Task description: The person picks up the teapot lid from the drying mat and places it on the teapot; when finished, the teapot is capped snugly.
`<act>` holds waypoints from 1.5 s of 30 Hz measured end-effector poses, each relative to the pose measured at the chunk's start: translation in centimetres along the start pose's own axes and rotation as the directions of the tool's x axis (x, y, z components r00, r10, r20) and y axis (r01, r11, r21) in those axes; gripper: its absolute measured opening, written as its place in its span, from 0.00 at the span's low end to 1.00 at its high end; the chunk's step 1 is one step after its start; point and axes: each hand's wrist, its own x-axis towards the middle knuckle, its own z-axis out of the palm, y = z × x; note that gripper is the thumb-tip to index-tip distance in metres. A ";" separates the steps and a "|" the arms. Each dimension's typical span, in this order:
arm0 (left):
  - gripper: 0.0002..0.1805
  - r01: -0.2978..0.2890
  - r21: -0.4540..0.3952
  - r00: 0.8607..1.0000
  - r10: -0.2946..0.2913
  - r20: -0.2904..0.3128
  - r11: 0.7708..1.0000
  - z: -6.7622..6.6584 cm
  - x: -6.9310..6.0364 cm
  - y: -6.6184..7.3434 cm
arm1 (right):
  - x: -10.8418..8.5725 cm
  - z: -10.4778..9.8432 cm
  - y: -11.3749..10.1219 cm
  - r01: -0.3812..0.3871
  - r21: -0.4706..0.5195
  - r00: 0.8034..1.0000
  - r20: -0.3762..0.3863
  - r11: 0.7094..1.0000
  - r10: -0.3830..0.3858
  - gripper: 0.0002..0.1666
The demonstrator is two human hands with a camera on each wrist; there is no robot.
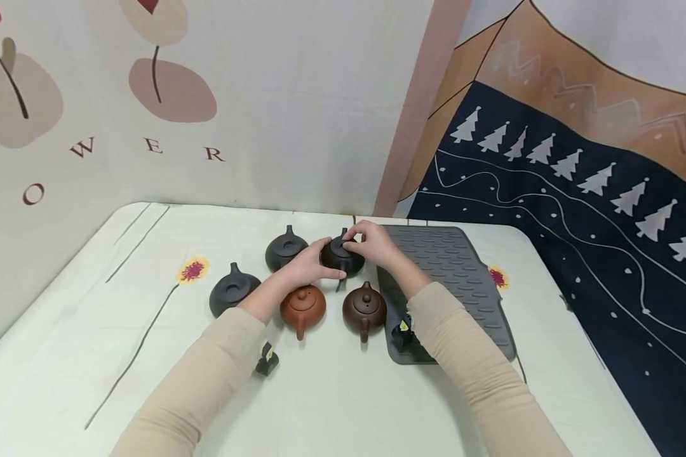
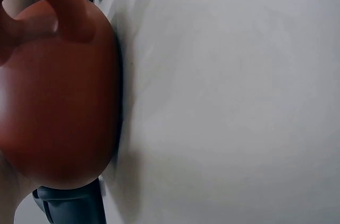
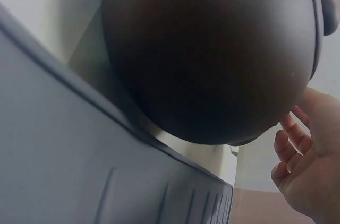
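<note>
A black teapot (image 1: 338, 259) stands toward the back of the table. My left hand (image 1: 311, 264) grips its left side, with the thumb across the front. From the right, my right hand (image 1: 376, 244) pinches at the top of the lid; the fingers cover the knob. Nearer me are a reddish-brown teapot (image 1: 303, 308), below my left wrist, and a dark brown teapot (image 1: 364, 311). The reddish-brown one looms large in the left wrist view. In the right wrist view the dark brown one hides what the fingers touch.
Two more black teapots, one at the back (image 1: 284, 251) and one farther left (image 1: 228, 292), stand beside my left arm. A grey ridged mat (image 1: 451, 273) lies under my right forearm. Behind the table hangs a printed cloth (image 1: 297, 114).
</note>
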 end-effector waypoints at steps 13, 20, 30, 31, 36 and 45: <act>0.53 -0.004 -0.007 1.000 0.004 0.019 1.000 0.0 0.1 -0.1 | -0.3 -0.5 0.1 0.000 -0.005 1.000 -0.004 1.000 0.000 0.08; 0.53 -0.003 0.027 0.999 0.002 0.038 1.000 -0.5 -0.2 0.4 | -1.2 -2.0 0.0 0.033 -0.016 0.999 -0.037 0.999 -0.033 0.10; 0.48 -0.049 0.122 0.998 0.044 0.037 0.991 -2.5 -1.7 1.2 | -2.9 -4.4 0.4 0.040 0.047 0.997 -0.061 0.998 -0.037 0.11; 0.46 -0.060 0.132 0.998 0.056 0.034 0.989 -2.7 -1.9 1.2 | -3.1 -4.8 0.5 0.045 0.046 0.997 -0.066 0.998 -0.042 0.10; 0.41 -0.111 0.174 0.994 0.111 0.010 0.978 -4.1 -3.2 1.5 | -4.2 -6.2 1.2 0.069 0.026 0.994 -0.091 0.997 -0.066 0.10; 0.34 -0.143 0.188 0.986 0.156 -0.053 0.972 -7.0 -5.7 1.2 | -6.7 -9.0 2.9 0.058 -0.062 0.991 -0.121 0.996 -0.065 0.10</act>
